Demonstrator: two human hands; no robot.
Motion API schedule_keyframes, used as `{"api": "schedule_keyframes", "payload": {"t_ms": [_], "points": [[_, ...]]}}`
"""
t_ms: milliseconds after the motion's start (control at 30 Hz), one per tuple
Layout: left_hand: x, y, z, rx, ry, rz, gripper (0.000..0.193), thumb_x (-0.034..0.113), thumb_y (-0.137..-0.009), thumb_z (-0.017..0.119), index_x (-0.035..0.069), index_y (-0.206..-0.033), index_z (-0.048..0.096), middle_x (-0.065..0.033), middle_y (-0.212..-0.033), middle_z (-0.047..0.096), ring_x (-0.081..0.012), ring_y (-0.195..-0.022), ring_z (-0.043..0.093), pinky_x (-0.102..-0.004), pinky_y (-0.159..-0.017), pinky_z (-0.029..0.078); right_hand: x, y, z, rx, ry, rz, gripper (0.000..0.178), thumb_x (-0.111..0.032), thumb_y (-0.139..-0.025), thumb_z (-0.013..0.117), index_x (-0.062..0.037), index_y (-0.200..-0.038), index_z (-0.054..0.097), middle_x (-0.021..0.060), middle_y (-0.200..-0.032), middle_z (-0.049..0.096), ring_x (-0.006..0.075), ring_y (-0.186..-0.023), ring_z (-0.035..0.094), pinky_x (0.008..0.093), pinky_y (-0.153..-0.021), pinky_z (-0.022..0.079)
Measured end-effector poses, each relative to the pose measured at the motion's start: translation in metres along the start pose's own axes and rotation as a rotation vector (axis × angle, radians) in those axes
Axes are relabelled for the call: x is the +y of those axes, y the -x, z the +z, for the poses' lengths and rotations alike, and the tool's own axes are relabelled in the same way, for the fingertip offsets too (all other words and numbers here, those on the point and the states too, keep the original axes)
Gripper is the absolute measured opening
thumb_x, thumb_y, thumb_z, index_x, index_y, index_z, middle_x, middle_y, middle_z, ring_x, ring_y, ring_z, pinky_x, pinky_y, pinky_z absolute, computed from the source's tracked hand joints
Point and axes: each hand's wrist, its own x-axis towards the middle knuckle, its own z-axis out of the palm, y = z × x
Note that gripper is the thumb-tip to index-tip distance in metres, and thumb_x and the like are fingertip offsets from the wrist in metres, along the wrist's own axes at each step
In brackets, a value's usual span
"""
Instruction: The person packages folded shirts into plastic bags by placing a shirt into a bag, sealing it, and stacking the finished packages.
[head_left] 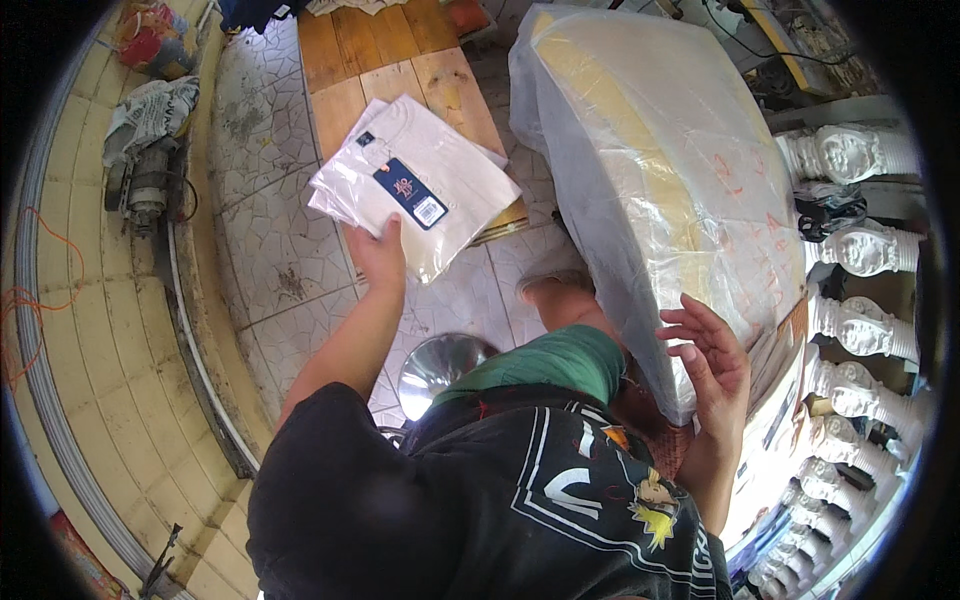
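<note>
My left hand (380, 255) grips the near edge of folded white shirts (440, 165) in clear plastic bags, thumb on top. More than one bag seems to be stacked, as their edges are offset. A dark blue tag (410, 193) with a white label lies on the top shirt. The shirts are held over the near end of a wooden plank bench (380, 40). Off to the right, my right hand (708, 355) is raised with its fingers apart and slightly curled, holding nothing. Behind it is a large plastic-wrapped bundle (660, 150).
A motor (150, 190) with a cloth-like sack (150, 115) on it stands by the tiled wall at left. A shiny metal bowl-shaped object (435, 370) is near my legs. White balusters (860, 250) line the right side. An orange cord (50, 300) hangs at far left.
</note>
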Motion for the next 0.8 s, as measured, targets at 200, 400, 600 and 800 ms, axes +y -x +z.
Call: {"api": "schedule_keyframes", "payload": {"t_ms": [200,400,600,800], "points": [[0.044,0.004,0.014,0.085,0.022,-0.114,0.045,0.022,-0.078,0.069,-0.006,-0.111,0.055,-0.0187,-0.122,0.049,-0.0296,-0.104,0.055,-0.0338,-0.085,0.044,0.006,0.008,-0.007,0.026,0.001,-0.015,0.041,-0.005,-0.086,0.059,0.0003,-0.126,0.050,0.0125,-0.113,0.060,0.0178,-0.097,0.059,0.0317,-0.089,0.044],[0.105,-0.013,0.018,0.061,0.023,-0.228,0.039,0.014,-0.080,0.066,-0.004,-0.112,0.055,-0.0147,-0.112,0.058,-0.0257,-0.095,0.059,-0.0321,-0.081,0.046,0.010,0.006,-0.009,0.031,0.028,-0.033,0.039,-0.006,-0.086,0.058,-0.0001,-0.125,0.051,0.0115,-0.111,0.061,0.0172,-0.096,0.060,0.0310,-0.086,0.046],[0.114,-0.073,0.039,-0.022,0.539,-0.001,0.031,0.003,-0.080,0.064,-0.001,-0.110,0.057,-0.0091,-0.103,0.063,-0.0183,-0.089,0.060,-0.0285,-0.078,0.047,0.017,-0.003,-0.012,0.064,0.136,-0.037,0.038,-0.005,-0.086,0.058,-0.0017,-0.124,0.053,0.0108,-0.109,0.062,0.0165,-0.095,0.060,0.0299,-0.083,0.047],[0.151,-0.120,0.050,-0.046,0.897,0.066,0.031,0.004,-0.082,0.063,0.002,-0.112,0.056,-0.0068,-0.106,0.062,-0.0173,-0.092,0.060,-0.0306,-0.078,0.049,0.019,-0.012,-0.020,0.137,0.186,-0.010,0.036,-0.004,-0.087,0.057,-0.0026,-0.123,0.054,0.0107,-0.108,0.062,0.0164,-0.093,0.061,0.0296,-0.081,0.048]]}}
